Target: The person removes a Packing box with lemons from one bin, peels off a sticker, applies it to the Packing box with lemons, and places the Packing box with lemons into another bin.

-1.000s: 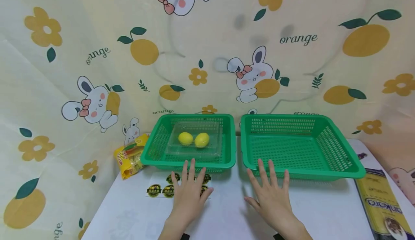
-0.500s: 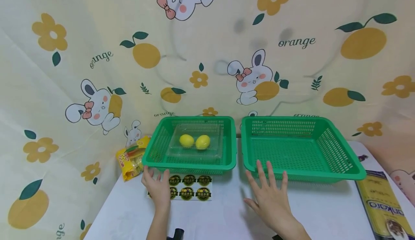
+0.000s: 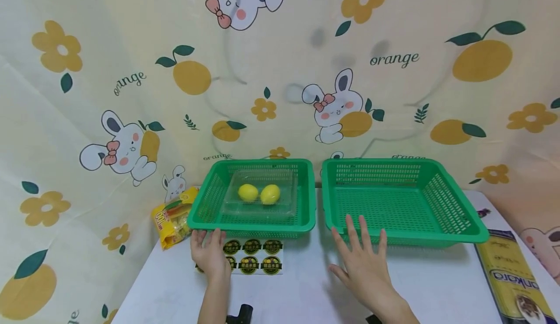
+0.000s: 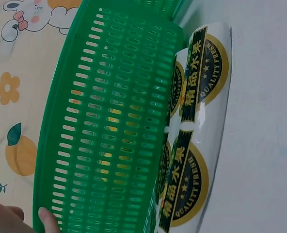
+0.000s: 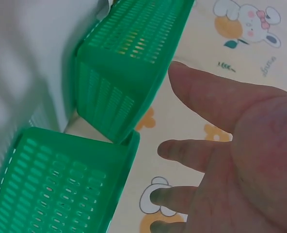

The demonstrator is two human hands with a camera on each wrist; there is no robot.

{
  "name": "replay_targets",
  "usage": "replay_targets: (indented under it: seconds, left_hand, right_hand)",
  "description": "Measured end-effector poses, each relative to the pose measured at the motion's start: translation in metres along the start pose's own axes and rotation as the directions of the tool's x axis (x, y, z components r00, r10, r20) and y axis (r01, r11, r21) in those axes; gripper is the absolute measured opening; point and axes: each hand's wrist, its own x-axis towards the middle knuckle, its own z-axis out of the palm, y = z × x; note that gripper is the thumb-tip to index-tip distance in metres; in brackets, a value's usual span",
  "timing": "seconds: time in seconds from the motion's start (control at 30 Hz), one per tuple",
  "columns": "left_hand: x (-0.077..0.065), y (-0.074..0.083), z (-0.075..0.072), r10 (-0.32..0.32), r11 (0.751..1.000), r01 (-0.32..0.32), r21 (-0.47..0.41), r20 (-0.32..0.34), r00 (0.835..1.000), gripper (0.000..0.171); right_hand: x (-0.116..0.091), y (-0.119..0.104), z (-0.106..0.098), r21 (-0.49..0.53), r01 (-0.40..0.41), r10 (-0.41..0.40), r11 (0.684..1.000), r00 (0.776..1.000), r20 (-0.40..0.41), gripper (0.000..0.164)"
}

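My left hand (image 3: 211,256) is at the front left corner of the left green basket (image 3: 249,227), palm turned partly up, fingers loosely bent at the rim. A fingertip (image 4: 49,221) meets the basket's rim in the left wrist view; whether it bears on it I cannot tell. Inside the basket lies a clear plastic box (image 3: 260,211) with two lemons (image 3: 270,194). A sheet of round black-and-gold stickers (image 3: 249,264) lies beneath and beside the left hand. My right hand (image 3: 365,270), fingers spread and holding nothing, hovers before the right green basket (image 3: 376,205), which holds nothing visible.
A yellow snack bag (image 3: 172,222) leans by the left basket's left side. On the right edge of the white table (image 3: 306,285) lies a gold packet (image 3: 514,273). A patterned cloth (image 3: 271,71) hangs behind. A black object (image 3: 241,313) shows near the left wrist.
My left hand has moved left from above the sticker sheet to the left basket's front corner, turning its palm partly up. My right hand keeps its pose. The baskets have shifted only with the view.
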Motion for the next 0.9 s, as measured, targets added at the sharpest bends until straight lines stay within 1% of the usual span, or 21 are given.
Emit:
replay_targets:
  seconds: [0.07,0.17,0.3,0.4,0.5,0.57,0.67,0.7,0.8,0.9]
  left_hand:
    - [0.001,0.001,-0.001,-0.004,1.0,0.004,-0.014,-0.022,1.0,0.073]
    - [0.004,0.003,-0.001,-0.03,0.999,0.029,-0.035,-0.04,0.999,0.072]
    - [0.007,0.002,0.002,-0.057,0.997,0.053,-0.063,-0.072,0.996,0.073]
    - [0.008,-0.002,0.003,-0.055,0.996,0.049,-0.071,-0.095,0.994,0.075]
    - [0.007,-0.003,0.006,-0.045,0.997,0.038,-0.071,-0.093,0.995,0.079]
    - [0.006,-0.004,0.006,-0.034,0.998,0.029,-0.064,-0.086,0.996,0.08]
    - [0.005,-0.005,0.007,-0.025,0.998,0.021,-0.058,-0.075,0.997,0.082]
    - [0.005,-0.005,0.007,-0.026,0.998,0.022,-0.055,-0.072,0.997,0.082]
    - [0.005,-0.007,0.007,-0.03,0.998,0.027,-0.055,-0.065,0.997,0.083]
    - [0.006,-0.008,0.006,-0.032,0.998,0.029,-0.058,-0.063,0.997,0.083]
  right_hand:
    - [0.005,0.0,-0.001,0.011,0.001,-0.001,1.0,1.0,-0.003,0.076]
    - [0.015,0.001,-0.003,0.024,0.004,-0.004,1.0,1.0,-0.005,0.076]
    - [0.038,0.002,-0.013,0.037,0.013,-0.014,0.999,1.0,0.004,0.074]
    - [0.061,0.002,-0.024,0.103,0.032,-0.036,0.994,0.998,0.041,0.073]
    - [0.088,0.004,-0.035,0.234,0.049,-0.079,0.971,0.99,0.119,0.073]
    - [0.108,0.006,-0.039,0.327,0.058,-0.121,0.943,0.977,0.175,0.074]
    - [0.137,0.009,-0.038,0.477,0.035,-0.179,0.878,0.949,0.261,0.078]
    - [0.146,0.009,-0.037,0.519,0.026,-0.199,0.854,0.939,0.28,0.079]
    - [0.17,0.009,-0.034,0.641,-0.018,-0.255,0.767,0.908,0.331,0.083]
    - [0.19,0.008,-0.03,0.719,-0.052,-0.305,0.693,0.882,0.359,0.086]
